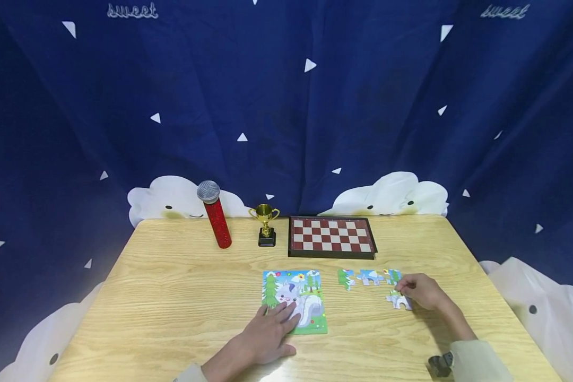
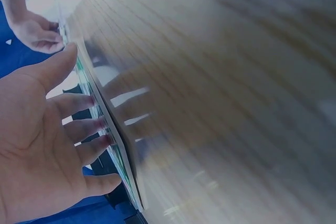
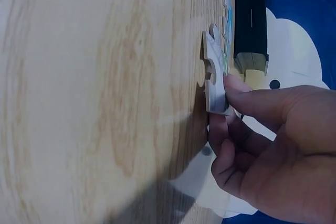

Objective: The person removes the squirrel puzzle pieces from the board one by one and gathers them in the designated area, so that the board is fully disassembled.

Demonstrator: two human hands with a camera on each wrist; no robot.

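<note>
My left hand (image 1: 269,331) lies with its fingers spread over the lower left of a square squirrel picture board (image 1: 315,321), which is flat on the table. My right hand (image 1: 422,292) pinches a jigsaw piece (image 1: 397,300) between thumb and fingers. In the right wrist view that piece (image 3: 214,72) is tilted up off the table at the held end. Beyond it are more jigsaw pieces: a green tree piece (image 1: 345,278), a blue-topped piece (image 1: 370,276) and a piece with a yellow flower (image 1: 393,275), the last close to the held one.
Behind the pieces lies a red and white checkered board (image 1: 331,235) with a dark frame. A small gold trophy (image 1: 265,223) stands left of it, and a red microphone (image 1: 217,220) further left. A blue curtain (image 1: 286,106) hangs behind the wooden table (image 1: 181,286).
</note>
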